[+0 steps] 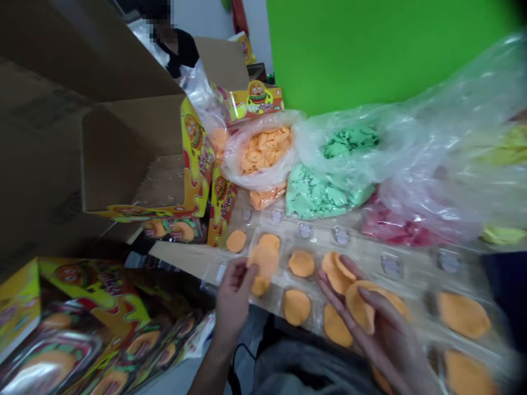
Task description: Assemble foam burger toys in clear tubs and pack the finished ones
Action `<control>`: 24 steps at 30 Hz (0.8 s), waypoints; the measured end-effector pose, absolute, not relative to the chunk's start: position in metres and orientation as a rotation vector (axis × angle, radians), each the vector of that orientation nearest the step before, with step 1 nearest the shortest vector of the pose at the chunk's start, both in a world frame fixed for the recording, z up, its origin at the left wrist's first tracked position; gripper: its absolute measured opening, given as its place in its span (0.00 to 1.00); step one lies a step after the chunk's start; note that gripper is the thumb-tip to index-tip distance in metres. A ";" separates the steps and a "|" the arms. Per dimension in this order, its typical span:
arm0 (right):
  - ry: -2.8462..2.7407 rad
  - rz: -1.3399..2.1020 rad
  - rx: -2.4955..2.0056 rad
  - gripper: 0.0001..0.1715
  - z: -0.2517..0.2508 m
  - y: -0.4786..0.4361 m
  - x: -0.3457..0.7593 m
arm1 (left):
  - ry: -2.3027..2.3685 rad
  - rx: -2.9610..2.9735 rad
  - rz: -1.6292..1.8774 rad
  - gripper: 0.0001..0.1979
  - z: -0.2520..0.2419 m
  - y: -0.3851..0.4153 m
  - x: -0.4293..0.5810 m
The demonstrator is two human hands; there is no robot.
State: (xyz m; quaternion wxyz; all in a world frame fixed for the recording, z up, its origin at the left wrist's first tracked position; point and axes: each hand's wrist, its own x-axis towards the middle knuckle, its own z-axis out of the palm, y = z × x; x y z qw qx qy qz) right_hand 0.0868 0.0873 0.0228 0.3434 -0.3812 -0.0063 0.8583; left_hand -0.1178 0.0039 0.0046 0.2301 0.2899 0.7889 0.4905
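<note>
My left hand [234, 299] pinches a thin orange disc [265, 258] between thumb and fingers, over a clear plastic tray. More orange lies beneath that disc, partly covered by it. Several orange discs [362, 307] are held in my right hand [397, 340], fanned out between thumb and fingers. Around both hands, clear trays stand in rows on the table, some with one orange disc [302, 264] in a compartment. In the back row, small pale grey pieces [341, 235] sit in the trays.
Behind the trays stand plastic bags of orange pieces [267, 148], green pieces [317, 192] and dark pink pieces [405, 222]. A cardboard carton [132, 115] and printed burger boxes [193, 142] are at left. Packed burger sweets [53, 356] fill a display box at lower left. A person [183, 49] is behind.
</note>
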 end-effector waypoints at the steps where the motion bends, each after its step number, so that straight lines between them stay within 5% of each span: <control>1: 0.006 2.236 -1.026 0.39 0.020 0.088 0.091 | 2.406 0.865 1.395 0.10 -0.001 -0.009 -0.133; 5: 0.013 2.204 -1.197 0.40 0.014 0.093 0.103 | 2.946 1.311 0.958 0.11 -0.024 -0.057 -0.179; 24: -0.033 2.160 -1.198 0.30 0.011 0.102 0.119 | 2.729 1.797 0.416 0.16 -0.070 -0.065 -0.181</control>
